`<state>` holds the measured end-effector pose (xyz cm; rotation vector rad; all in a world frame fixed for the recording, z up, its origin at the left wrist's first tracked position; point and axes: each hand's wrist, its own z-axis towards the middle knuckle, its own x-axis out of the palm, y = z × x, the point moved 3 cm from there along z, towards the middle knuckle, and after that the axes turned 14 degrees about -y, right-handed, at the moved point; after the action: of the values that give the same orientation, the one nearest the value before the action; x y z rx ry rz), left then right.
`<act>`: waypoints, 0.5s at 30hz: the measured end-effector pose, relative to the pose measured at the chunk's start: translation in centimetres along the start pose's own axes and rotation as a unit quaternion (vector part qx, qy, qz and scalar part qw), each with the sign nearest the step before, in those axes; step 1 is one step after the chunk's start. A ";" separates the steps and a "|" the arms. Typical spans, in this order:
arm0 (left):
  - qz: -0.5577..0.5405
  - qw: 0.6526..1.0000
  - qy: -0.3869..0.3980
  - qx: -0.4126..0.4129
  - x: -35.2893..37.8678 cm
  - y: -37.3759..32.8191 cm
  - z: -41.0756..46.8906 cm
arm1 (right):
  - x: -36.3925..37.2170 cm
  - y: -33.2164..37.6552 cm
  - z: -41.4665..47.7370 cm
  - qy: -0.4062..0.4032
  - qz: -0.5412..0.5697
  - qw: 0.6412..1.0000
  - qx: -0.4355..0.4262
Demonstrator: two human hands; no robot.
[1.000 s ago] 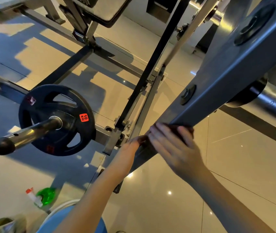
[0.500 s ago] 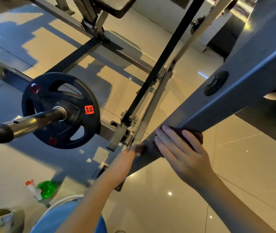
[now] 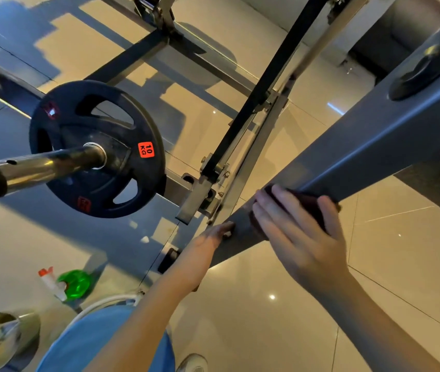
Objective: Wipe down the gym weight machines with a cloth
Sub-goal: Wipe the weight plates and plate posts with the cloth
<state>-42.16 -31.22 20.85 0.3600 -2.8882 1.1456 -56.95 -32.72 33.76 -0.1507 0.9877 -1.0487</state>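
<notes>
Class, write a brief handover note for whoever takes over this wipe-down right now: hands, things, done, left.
Right hand presses the dark cloth flat against the grey beam.
Left hand holds the beam's lower edge.
Green spray bottle is on the floor, lower left.
Done: unclear; cloth sits low on the beam.
Left: likely the rest of the frame, the bar and the 10 kg plate.

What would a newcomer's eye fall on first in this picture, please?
A black weight plate with an orange 10 KG label sits on a chrome bar at the left. At centre right, the right hand presses a dark cloth onto a slanting grey beam, with the left hand holding the beam beside it.
</notes>
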 end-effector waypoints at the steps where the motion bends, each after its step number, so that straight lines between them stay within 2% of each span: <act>1: 0.046 0.997 0.055 0.039 0.6 0.0 -0.1 | 0.3 -0.2 0.0 -0.006 0.014 0.999 0.028; 2: 0.062 0.996 0.055 0.044 0.6 0.7 0.1 | 0.6 0.0 -0.5 -0.026 -0.008 0.999 0.022; 4: 0.134 0.990 0.021 0.033 0.7 0.8 0.6 | 2.0 1.9 -2.1 -0.001 -0.014 1.000 -0.020; 7: 0.095 0.994 0.047 0.021 1.2 0.3 0.6 | 3.8 5.2 -5.3 0.082 0.002 0.991 -0.108; 9: 0.092 0.992 0.074 0.036 0.5 1.0 0.8 | 4.2 5.7 -5.8 0.103 0.005 0.989 -0.103; 12: 0.119 0.990 0.060 0.044 0.4 2.0 1.9 | 4.1 5.1 -5.3 0.065 0.020 0.995 -0.067; 15: 0.102 0.993 0.024 0.054 0.3 3.1 3.0 | 4.6 5.2 -5.4 -0.011 0.026 0.999 -0.022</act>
<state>-42.88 -31.14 16.54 0.0388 -2.8819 1.3221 -56.93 -31.78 25.02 -0.1721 0.9905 -0.9771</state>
